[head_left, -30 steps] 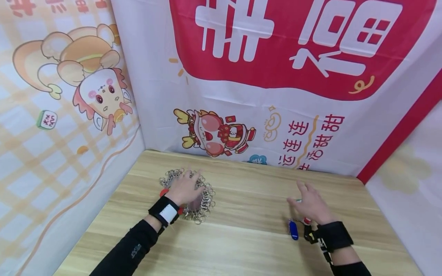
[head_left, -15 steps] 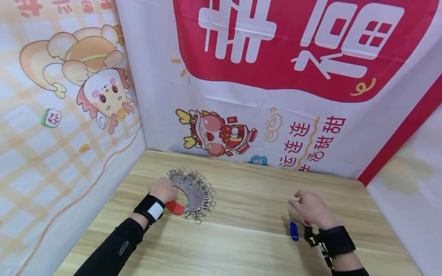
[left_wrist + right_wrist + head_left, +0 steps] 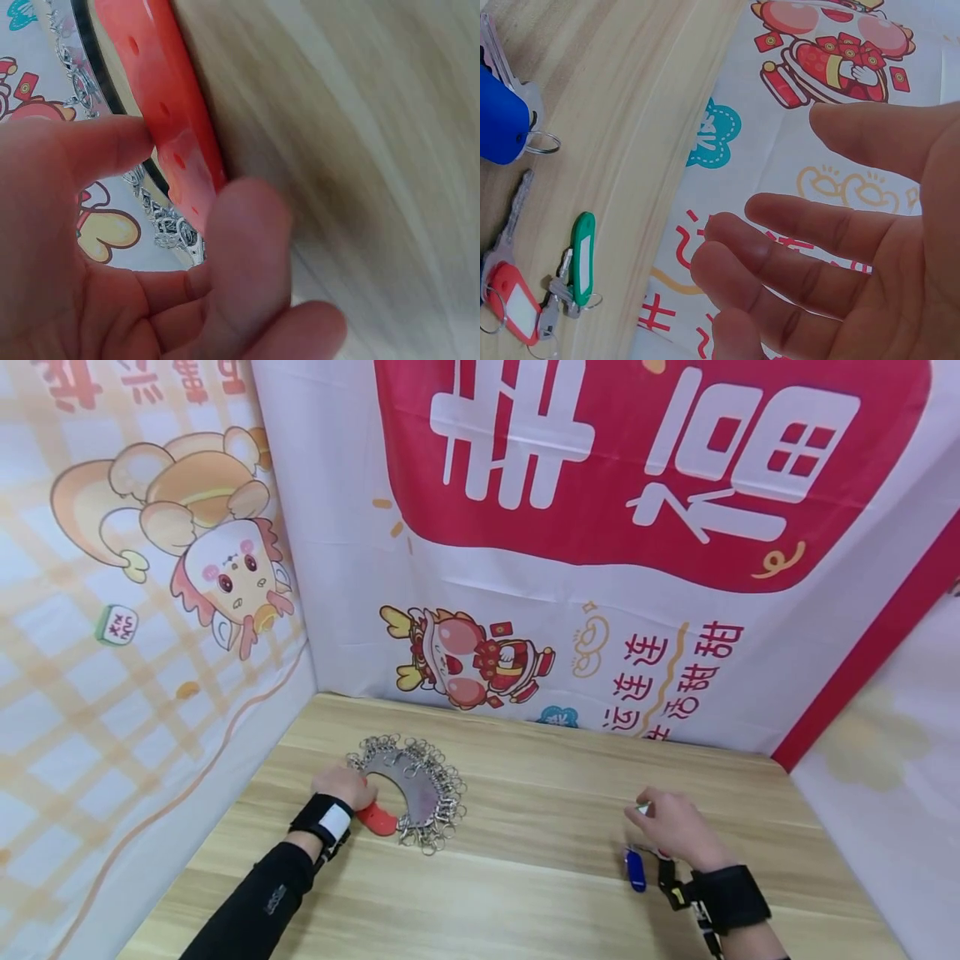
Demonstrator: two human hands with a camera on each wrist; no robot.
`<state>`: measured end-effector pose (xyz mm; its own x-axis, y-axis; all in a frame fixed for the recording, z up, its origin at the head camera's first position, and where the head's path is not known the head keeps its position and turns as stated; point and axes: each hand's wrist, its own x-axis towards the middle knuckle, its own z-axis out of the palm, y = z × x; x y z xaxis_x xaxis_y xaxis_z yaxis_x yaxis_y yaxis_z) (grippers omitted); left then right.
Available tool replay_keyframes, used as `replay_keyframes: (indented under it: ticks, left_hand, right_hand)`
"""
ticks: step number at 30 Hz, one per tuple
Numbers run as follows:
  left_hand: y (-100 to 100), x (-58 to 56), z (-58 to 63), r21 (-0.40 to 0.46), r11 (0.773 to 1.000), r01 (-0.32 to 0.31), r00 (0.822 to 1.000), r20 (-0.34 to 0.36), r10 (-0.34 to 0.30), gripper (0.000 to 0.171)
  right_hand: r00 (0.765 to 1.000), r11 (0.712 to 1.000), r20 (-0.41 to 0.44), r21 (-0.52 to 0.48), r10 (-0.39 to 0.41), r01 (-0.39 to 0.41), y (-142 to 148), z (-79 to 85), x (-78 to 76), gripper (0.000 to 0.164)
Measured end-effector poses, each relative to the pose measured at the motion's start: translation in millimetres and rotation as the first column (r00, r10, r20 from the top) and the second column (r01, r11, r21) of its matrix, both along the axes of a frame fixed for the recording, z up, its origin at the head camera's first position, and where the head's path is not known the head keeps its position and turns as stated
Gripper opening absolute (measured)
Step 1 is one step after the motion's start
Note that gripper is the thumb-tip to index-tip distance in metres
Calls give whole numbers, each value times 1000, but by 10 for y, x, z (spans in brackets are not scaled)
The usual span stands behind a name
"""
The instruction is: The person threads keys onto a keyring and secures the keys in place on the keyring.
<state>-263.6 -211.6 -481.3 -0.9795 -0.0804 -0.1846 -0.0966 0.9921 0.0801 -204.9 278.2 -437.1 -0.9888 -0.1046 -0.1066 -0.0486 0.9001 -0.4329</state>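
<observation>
On the left of the table lies a large key holder (image 3: 418,793), a curved grey metal plate with small wire rings and clips along its outer edge. My left hand (image 3: 343,787) is at its red handle (image 3: 378,821). In the left wrist view the thumb and index finger pinch that handle (image 3: 165,105) from its two sides. My right hand (image 3: 675,828) hovers above the tagged keys on the right, its fingers loosely bent and holding nothing. The right wrist view shows a blue tag (image 3: 501,120), a red tag (image 3: 514,304) and a green tag (image 3: 584,259), with keys beside them.
The wooden table (image 3: 510,877) runs back to a white cloth wall (image 3: 337,568) with red print. A patterned cloth (image 3: 90,710) closes off the left side, and another pale cloth (image 3: 892,793) the right. Black straps with cameras sit on both wrists.
My left hand has moved from on top of the key holder leftward to its red handle and taken hold of it. My right hand has bent its fingers and stays over the keys.
</observation>
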Motion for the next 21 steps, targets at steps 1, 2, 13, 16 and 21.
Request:
replay_keyframes:
  ticks: [1, 2, 13, 16, 21]
  left_hand:
    - [0, -3, -7, 10, 1000, -5, 1000, 4, 5, 37]
    - [-1, -4, -13, 18, 1000, -10, 1000, 6, 10, 36]
    - [-2, 6, -31, 111, 992, -56, 998, -6, 57, 33]
    - [-23, 12, -47, 158, 983, -90, 995, -14, 94, 37]
    - [-71, -28, -104, 298, 948, -112, 990, -54, 133, 37]
  right_hand:
    - [1000, 1000, 9, -6, -3, 3, 0, -12, 2, 44]
    - [1000, 1000, 13, -9, -7, 7, -2, -22, 4, 44]
    - [1000, 1000, -3, -2, 8, -8, -16, -38, 39, 43]
    - [1000, 1000, 1, -7, 4, -4, -35, -12, 64, 43]
    - [1000, 1000, -6, -20, 17, -17, -64, 65, 111, 41]
